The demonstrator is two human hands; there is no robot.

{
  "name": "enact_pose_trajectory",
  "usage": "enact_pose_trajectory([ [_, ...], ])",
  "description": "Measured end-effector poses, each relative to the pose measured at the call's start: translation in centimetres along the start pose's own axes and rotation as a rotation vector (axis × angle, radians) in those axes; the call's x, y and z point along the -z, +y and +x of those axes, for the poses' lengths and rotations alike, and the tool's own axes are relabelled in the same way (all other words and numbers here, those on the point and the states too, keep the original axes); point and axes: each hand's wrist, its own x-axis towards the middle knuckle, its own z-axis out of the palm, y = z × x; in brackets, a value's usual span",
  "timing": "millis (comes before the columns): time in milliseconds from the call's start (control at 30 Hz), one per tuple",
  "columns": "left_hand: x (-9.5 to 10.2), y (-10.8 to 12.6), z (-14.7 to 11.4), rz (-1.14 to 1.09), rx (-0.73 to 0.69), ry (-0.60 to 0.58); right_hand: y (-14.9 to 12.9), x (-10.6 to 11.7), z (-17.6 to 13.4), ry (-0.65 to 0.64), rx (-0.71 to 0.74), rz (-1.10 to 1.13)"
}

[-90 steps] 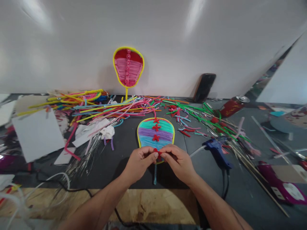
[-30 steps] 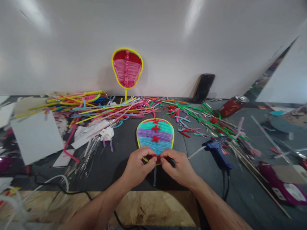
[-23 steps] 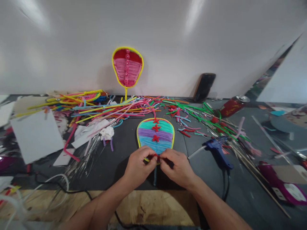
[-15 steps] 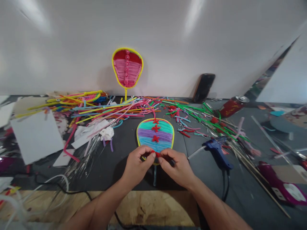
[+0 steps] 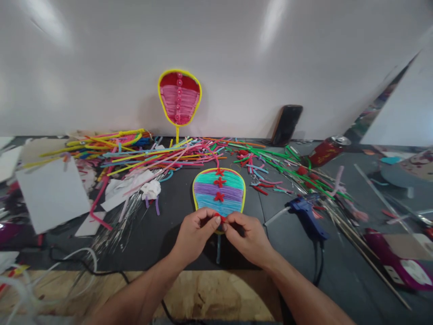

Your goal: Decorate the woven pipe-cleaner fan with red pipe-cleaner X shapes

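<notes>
Two bare hands meet over the near end of a striped fan (image 5: 232,192) lying on a dark table (image 5: 152,243); the left hand (image 5: 196,232) and right hand (image 5: 248,234) pinch one small red piece (image 5: 222,219), each with thumb and forefinger closed on it; the other fingers are curled, and whether the piece touches the fan beneath cannot be told.

Three red stars (image 5: 219,182) run down the fan's middle, over bands of green, purple and blue; its thin handle (image 5: 218,250) points toward the person. The step in hand looks to be finger work, shaping or seating the red piece in line with the stars; the next move would seem to call for a light, even pinch from both sides, the piece centred and the wound bands undisturbed.

Beyond, a yellow-rimmed pink fan (image 5: 186,97) stands upright before a pale wall (image 5: 233,76); pipe cleaners (image 5: 198,149) strew the table between; a blue glue gun (image 5: 306,216) lies to the right, apart from the right hand.
</notes>
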Motion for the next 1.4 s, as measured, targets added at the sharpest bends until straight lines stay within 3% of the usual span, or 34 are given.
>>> enact_pose_trajectory([
  [133,0.19,0.17,0.11,-0.09,0.042,-0.052,0.3,0.43,0.03,0.004,-0.056,0.087],
  [267,0.39,0.03,0.26,-0.126,0.034,-0.015,0.54,0.68,0.08,-0.022,-0.125,0.224],
  [433,0.43,-0.32,0.42,-0.195,0.066,-0.029,0.72,0.59,-0.02,-0.025,-0.108,0.298],
  [700,0.29,0.53,0.31,-0.22,0.104,-0.12,0.55,0.58,0.14,0.022,0.017,0.071],
  [833,0.28,0.23,0.25,-0.117,0.07,-0.099,0.14,0.55,0.19,0.013,0.044,0.031],
  [1067,-0.04,0.44,0.12,0.33,-0.151,-0.012,0.36,0.74,0.12,0.066,-0.005,0.127],
  [1400,0.01,0.14,0.14,0.267,-0.114,-0.011,0.19,0.85,0.17,0.067,0.061,-0.019],
])
